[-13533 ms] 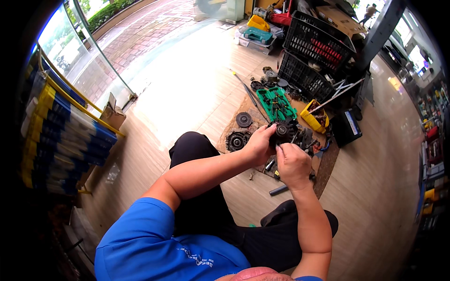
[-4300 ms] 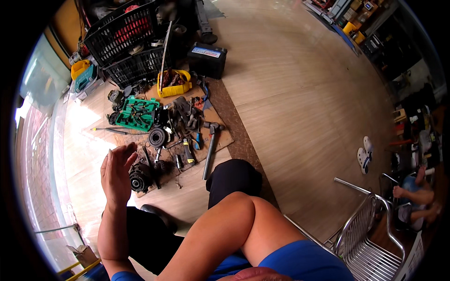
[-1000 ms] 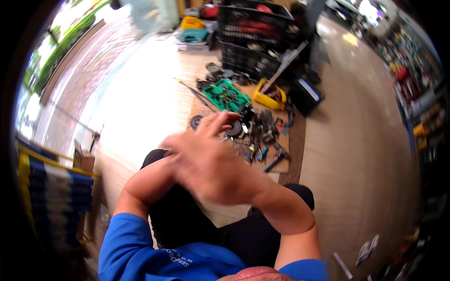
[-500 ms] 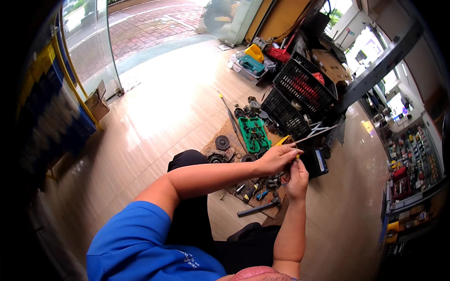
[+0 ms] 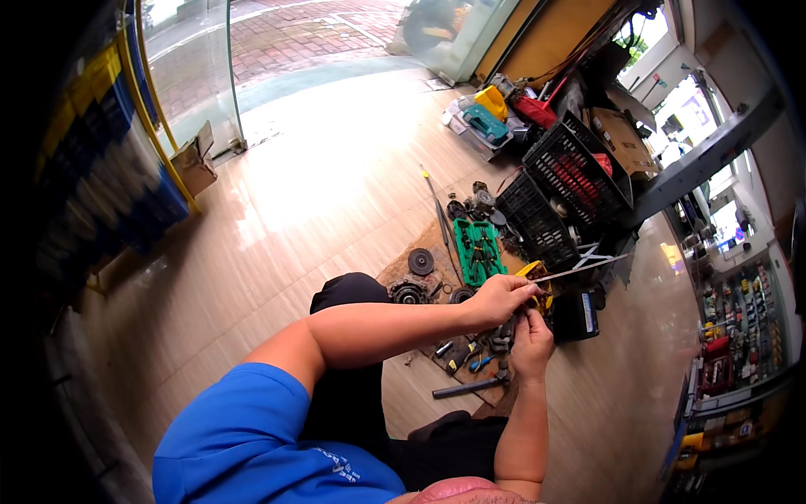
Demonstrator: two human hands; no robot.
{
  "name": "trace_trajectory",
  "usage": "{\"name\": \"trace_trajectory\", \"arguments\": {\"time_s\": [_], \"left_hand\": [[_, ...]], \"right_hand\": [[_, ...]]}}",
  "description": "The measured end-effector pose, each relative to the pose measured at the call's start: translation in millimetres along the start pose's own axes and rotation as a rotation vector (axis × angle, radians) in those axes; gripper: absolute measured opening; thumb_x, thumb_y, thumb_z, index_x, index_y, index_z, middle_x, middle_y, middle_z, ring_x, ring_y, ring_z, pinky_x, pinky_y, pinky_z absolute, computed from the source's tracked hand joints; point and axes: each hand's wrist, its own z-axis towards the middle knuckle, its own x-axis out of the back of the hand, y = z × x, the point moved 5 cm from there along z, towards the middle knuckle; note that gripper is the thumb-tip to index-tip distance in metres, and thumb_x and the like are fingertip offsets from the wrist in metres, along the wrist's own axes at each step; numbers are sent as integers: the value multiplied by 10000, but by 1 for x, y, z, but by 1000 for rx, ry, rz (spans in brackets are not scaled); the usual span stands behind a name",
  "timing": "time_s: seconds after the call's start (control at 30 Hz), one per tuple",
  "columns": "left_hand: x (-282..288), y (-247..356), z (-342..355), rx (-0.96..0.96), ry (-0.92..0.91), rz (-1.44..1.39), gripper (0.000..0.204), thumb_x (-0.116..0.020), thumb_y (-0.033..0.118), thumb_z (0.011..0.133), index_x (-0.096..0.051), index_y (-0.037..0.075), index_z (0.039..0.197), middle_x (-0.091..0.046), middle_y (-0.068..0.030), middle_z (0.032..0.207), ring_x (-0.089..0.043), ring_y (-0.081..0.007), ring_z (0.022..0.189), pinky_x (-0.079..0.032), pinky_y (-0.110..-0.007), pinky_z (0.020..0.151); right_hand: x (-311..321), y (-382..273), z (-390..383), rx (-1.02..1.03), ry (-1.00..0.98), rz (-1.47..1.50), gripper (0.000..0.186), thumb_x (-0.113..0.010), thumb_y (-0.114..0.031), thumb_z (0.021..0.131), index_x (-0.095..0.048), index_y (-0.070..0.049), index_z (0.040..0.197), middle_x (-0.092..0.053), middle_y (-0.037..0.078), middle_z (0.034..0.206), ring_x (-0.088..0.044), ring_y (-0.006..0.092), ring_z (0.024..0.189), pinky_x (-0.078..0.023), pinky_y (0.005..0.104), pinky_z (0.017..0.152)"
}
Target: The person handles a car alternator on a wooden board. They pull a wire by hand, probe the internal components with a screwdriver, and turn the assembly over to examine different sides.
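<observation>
My left hand (image 5: 504,301) and my right hand (image 5: 531,346) meet over the cardboard mat, fingers closed around something small that I cannot make out, with the yellow container (image 5: 532,270) behind them. Around them lie an open green tool case (image 5: 477,252), a dark round disc (image 5: 421,261), a greasy metal housing (image 5: 408,292), a blue-handled tool (image 5: 482,363) and a long grey metal bar tool (image 5: 460,391) near my knees.
Stacked black crates (image 5: 571,176) and a black battery (image 5: 576,316) stand right of the parts. Plastic cases (image 5: 484,124) sit by the glass doorway. A yellow rack (image 5: 154,126) with blue items is at left, stocked shelves (image 5: 739,332) at right.
A second ago my hands were blurred, crossing in motion; since then they have moved up and right and closed together. Over the last half second they stay together while the view tilts slightly.
</observation>
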Motion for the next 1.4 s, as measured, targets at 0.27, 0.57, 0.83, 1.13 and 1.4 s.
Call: {"name": "trace_trajectory", "arguments": {"time_s": [0.27,0.57,0.83,1.13,1.4], "left_hand": [[0,-8,10,-3,6,91,271,-509,208,1001,-664,-14,1013,-665,-37,850,-597,-90,793,-494,-255,711],[-36,-20,18,201,-73,-207,320,-431,259,1032,-598,2,1125,-652,-72,904,-636,-149,832,-526,-307,774],[-41,-29,20,247,-21,-368,350,-435,253,1018,-548,-18,1208,-651,-93,848,-663,-184,803,-535,-331,772],[-34,-41,21,283,19,-223,335,-475,247,1000,-593,-32,1144,-654,-95,805,-660,-170,768,-522,-298,728],[-26,-37,24,199,83,71,327,-523,255,976,-681,-31,954,-686,-79,801,-635,-125,688,-481,-251,600]], "right_hand": [[11,21,0,-206,-213,-20,162,-535,-69,935,-637,7,1036,-549,71,618,-512,109,532,-422,285,515],[42,35,-14,-185,-48,-95,140,-534,-78,925,-628,-9,1003,-563,180,680,-563,289,586,-451,359,575],[46,17,-14,-67,-29,-211,143,-548,-110,931,-633,-23,1006,-586,209,730,-594,339,681,-467,400,589],[49,14,-18,-34,-59,-328,160,-551,-100,930,-627,5,1023,-606,203,722,-616,347,641,-473,371,581],[49,14,-19,-17,-19,-479,168,-557,-117,922,-639,-21,1032,-635,233,804,-640,404,767,-493,440,627]]}}
